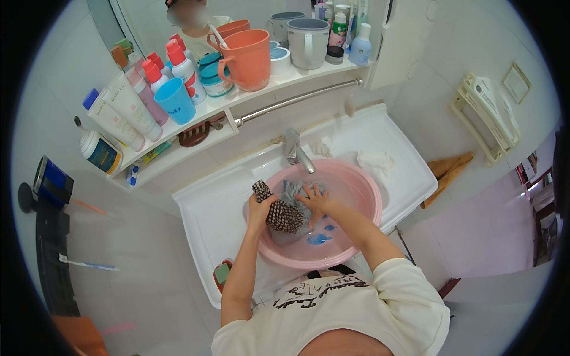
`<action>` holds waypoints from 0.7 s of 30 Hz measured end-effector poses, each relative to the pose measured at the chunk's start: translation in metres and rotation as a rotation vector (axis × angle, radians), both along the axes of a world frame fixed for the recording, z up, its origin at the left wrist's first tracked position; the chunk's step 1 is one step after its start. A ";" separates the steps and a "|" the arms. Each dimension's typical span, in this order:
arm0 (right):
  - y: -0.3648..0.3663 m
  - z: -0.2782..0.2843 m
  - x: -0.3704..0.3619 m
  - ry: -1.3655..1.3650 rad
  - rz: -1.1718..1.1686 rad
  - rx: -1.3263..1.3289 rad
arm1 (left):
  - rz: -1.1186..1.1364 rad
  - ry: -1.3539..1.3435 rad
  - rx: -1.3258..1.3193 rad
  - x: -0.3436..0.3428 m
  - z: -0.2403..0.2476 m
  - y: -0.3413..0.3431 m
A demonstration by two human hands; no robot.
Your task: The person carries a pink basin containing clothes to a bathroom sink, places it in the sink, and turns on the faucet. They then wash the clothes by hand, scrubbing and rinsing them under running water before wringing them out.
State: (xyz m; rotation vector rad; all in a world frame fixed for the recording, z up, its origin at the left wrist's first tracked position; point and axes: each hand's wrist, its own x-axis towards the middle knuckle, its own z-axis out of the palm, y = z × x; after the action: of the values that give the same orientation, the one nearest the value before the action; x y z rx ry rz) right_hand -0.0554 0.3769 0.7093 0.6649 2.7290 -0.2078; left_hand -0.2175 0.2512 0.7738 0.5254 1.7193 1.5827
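A pink basin of water sits in the white sink under the faucet. My left hand is closed round a brown and white checked cloth, held at the basin's left side with one end sticking up. Grey wet fabric lies in the water beneath and beside it. My right hand is spread over the grey fabric, its fingers apart and touching it. Blue patches show in the water at the near side; whether they are print or cloth I cannot tell.
Above the sink, a white shelf carries an orange mug, a grey mug, a blue cup and several bottles and tubes. A green soap bar rests at the sink's near left. White foam lies right of the basin.
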 end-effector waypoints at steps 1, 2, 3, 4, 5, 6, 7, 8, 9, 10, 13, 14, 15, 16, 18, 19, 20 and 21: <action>-0.002 0.000 -0.002 -0.031 0.019 0.016 | 0.017 -0.058 0.021 -0.001 0.002 0.000; 0.002 -0.004 -0.003 -0.002 -0.034 -0.051 | 0.018 -0.082 0.097 0.000 0.005 0.001; 0.008 -0.015 -0.001 0.028 -0.088 -0.124 | -0.001 -0.065 0.120 0.001 0.010 0.000; 0.013 -0.027 0.000 0.056 -0.144 -0.198 | -0.022 -0.050 0.143 0.002 0.015 -0.001; 0.018 -0.040 -0.001 0.008 -0.139 -0.234 | -0.043 -0.035 0.166 0.002 0.018 -0.003; 0.023 -0.042 -0.002 -0.043 -0.134 -0.263 | -0.073 0.020 0.141 0.002 0.019 -0.004; 0.028 -0.045 -0.001 -0.093 -0.131 -0.292 | -0.105 0.075 0.117 0.000 0.020 -0.006; 0.032 -0.047 0.003 -0.050 -0.087 -0.318 | -0.138 0.130 0.093 -0.002 0.020 -0.007; 0.031 -0.033 0.006 -0.012 -0.035 -0.345 | -0.133 0.152 0.089 -0.003 0.018 -0.010; 0.030 -0.021 0.011 0.029 0.009 -0.373 | -0.138 0.176 0.084 -0.004 0.016 -0.010; 0.035 0.004 0.027 0.166 -0.024 -0.712 | -0.208 0.301 0.081 -0.009 0.001 -0.010; 0.034 0.014 0.033 0.247 -0.052 -0.766 | -0.255 0.325 0.069 -0.007 0.003 -0.010; 0.031 0.029 0.042 0.325 -0.083 -0.816 | -0.304 0.344 0.060 -0.003 0.006 -0.010; 0.026 0.042 0.049 0.405 -0.112 -0.867 | -0.334 0.206 0.038 0.006 0.025 -0.012; 0.010 0.073 0.058 0.591 -0.215 -0.901 | -0.370 0.345 0.100 0.010 0.030 -0.011; 0.003 0.085 0.062 0.688 -0.268 -0.915 | -0.391 0.417 0.131 0.012 0.032 -0.009; 0.000 0.092 0.065 0.741 -0.306 -1.000 | -0.432 0.459 0.163 0.014 0.039 -0.008; -0.002 0.098 0.068 0.795 -0.343 -1.081 | -0.474 0.501 0.198 0.017 0.049 -0.007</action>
State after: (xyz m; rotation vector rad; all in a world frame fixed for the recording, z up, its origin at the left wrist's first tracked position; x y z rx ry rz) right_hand 0.0123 0.3749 0.8077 0.7607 2.4623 -2.1947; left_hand -0.2009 0.2440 0.8225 1.4139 1.6140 1.3434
